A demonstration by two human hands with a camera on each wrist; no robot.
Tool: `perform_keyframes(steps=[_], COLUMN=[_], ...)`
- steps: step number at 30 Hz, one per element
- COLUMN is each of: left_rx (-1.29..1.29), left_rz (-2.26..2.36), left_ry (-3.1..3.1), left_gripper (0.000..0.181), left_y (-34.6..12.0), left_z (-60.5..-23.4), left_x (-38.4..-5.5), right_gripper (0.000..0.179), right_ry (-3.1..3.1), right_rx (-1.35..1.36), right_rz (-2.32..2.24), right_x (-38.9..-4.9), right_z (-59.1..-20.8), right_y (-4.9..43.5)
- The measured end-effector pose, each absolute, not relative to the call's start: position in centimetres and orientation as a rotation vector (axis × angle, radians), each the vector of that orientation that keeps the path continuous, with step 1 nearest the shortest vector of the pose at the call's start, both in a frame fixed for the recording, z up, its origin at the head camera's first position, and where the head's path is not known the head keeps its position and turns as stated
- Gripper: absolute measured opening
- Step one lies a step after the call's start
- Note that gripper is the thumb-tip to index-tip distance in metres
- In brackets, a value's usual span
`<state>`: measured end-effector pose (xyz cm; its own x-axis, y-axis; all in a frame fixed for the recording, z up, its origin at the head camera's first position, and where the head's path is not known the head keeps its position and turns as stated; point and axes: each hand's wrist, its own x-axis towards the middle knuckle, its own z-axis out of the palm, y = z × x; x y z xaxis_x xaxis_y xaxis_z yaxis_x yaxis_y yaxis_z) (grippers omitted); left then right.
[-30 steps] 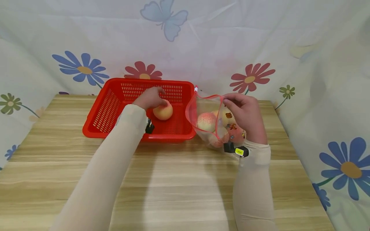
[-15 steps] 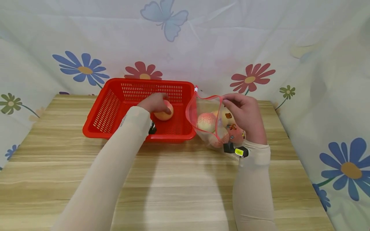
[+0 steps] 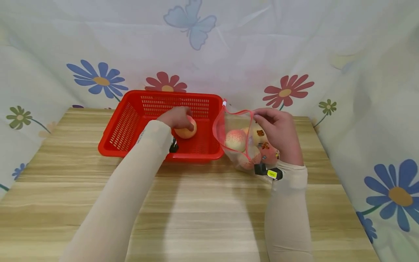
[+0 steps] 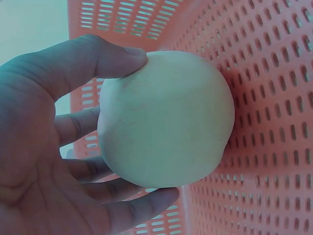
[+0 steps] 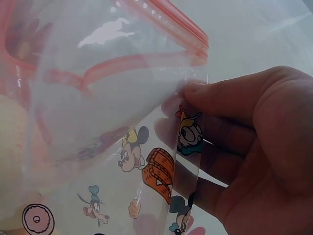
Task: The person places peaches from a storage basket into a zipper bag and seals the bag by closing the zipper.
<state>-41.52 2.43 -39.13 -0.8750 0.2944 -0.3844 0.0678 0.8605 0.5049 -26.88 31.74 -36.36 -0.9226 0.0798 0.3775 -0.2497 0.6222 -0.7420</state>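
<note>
A peach (image 3: pixel 186 133), pale yellow with a pink blush, is inside the red plastic basket (image 3: pixel 196 156). My left hand (image 3: pixel 175 118) grips it, and the left wrist view shows the thumb (image 4: pixel 120 59) on one side of the peach and the fingers around the other. To the right of the basket, a clear zip bag (image 5: pixel 112 103) with red zip edging and cartoon prints stands with its mouth spread. Several peaches (image 3: pixel 236 140) lie in it. My right hand (image 3: pixel 282 134) pinches the bag's upper right edge between thumb and fingers.
The basket's slotted walls (image 4: pixel 264 98) rise around the left hand. Bag and basket stand side by side on a wood-grain table (image 3: pixel 203 207), close to a floral curtain (image 3: pixel 239 69) hanging behind and at both sides.
My left hand has shifted a little toward the right and closed its hold on the peach. The right hand stays on the bag's edge. The head view has tilted slightly.
</note>
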Motion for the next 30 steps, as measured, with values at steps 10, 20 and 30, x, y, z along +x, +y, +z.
perform_keyframes(steps=[10,20,30], left_rx=[0.262,0.348,0.48], left_rz=[0.689,0.69,0.666], left_ry=[2.58,2.6,2.614], left_gripper=[0.082,0.079,0.075], left_y=[2.3,2.9,3.7], left_z=[-37.6,-35.1,-33.6], left_x=[-40.8,-39.2,-37.6], right_gripper=[0.025,0.026,0.027], right_ry=[-2.478,-2.498,-2.521], right_rx=[0.137,0.126,0.09], right_rz=[1.209,1.188,1.201], right_x=[-26.7,-26.5,-26.4], right_z=[-36.2,-36.2,-35.9], right_y=[31.5,31.4,31.3])
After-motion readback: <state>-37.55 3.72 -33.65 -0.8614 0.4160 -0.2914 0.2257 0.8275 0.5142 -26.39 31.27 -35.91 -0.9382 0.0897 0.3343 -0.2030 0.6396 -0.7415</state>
